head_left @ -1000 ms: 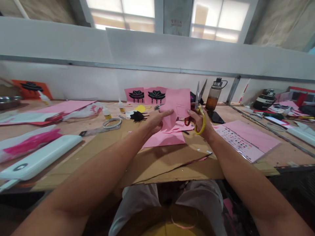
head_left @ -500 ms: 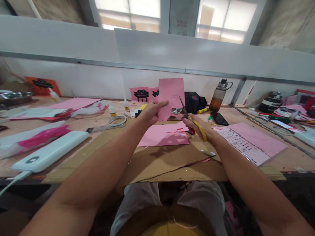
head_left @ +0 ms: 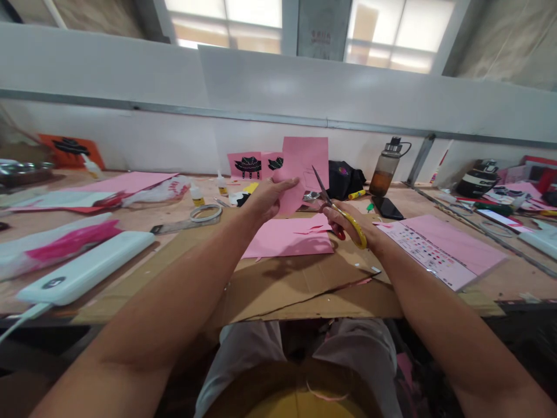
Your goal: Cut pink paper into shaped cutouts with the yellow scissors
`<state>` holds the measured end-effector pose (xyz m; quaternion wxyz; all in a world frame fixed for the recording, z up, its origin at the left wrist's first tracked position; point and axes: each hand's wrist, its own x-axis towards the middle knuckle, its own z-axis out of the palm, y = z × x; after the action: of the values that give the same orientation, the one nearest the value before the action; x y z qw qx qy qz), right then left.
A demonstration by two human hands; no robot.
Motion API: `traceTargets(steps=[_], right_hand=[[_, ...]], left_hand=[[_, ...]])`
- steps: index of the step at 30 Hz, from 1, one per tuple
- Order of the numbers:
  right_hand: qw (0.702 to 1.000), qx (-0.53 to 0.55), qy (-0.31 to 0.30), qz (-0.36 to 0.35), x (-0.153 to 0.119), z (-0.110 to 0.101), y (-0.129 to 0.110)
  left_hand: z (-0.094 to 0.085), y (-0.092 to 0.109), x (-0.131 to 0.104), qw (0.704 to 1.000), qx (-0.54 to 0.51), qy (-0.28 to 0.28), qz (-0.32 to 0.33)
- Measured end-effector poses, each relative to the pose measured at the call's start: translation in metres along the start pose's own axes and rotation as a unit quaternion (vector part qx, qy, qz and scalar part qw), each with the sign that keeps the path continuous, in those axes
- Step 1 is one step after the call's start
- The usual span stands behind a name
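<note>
Raised above the table, a sheet of pink paper (head_left: 305,157) is pinched by its left side in my left hand (head_left: 270,196). Faint drawn lines show on its lower right part. My right hand (head_left: 342,219) grips a pair of scissors (head_left: 333,204) with yellow and red handles. Their blades point up and to the left, at the paper's right edge; whether they touch it I cannot tell. Below lies another pink sheet (head_left: 287,239) with small pink scraps on it, on brown cardboard (head_left: 278,290).
Behind stand pink cards with black hat shapes (head_left: 249,166), small glue bottles (head_left: 196,196) and a black cap (head_left: 345,179). To the right are a water bottle (head_left: 385,168), a phone (head_left: 388,209) and a printed sheet (head_left: 420,249). A white power strip (head_left: 87,268) and a tape roll (head_left: 206,213) lie left.
The pink paper and the scissors have shifted very slightly, with the blades a little nearer the drawn lines. The camera view has moved a bit. Both hands keep their hold.
</note>
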<state>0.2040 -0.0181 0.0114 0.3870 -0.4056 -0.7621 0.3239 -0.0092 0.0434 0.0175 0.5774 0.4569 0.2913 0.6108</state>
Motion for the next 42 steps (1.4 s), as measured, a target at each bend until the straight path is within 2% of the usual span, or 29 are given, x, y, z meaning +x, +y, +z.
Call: traceTargets(steps=[9, 23, 38, 42], right_hand=[[1.0, 0.005, -0.009, -0.02, 0.001, -0.0014, -0.0004], [1.0, 0.021, -0.009, 0.002, 0.0022, -0.0005, 0.0032], [0.999, 0.049, -0.012, 0.006, 0.0031, 0.0002, 0.0045], [1.0, 0.025, -0.007, 0.008, 0.0023, 0.0002, 0.0045]], left_hand=[[0.0015, 0.001, -0.0024, 1.0, 0.004, 0.015, 0.006], [-0.0011, -0.0016, -0.0007, 1.0, -0.006, -0.016, 0.018], [-0.0011, -0.0009, -0.0022, 1.0, -0.013, -0.011, 0.006], [-0.0018, -0.0021, -0.0014, 1.0, -0.017, -0.014, 0.01]])
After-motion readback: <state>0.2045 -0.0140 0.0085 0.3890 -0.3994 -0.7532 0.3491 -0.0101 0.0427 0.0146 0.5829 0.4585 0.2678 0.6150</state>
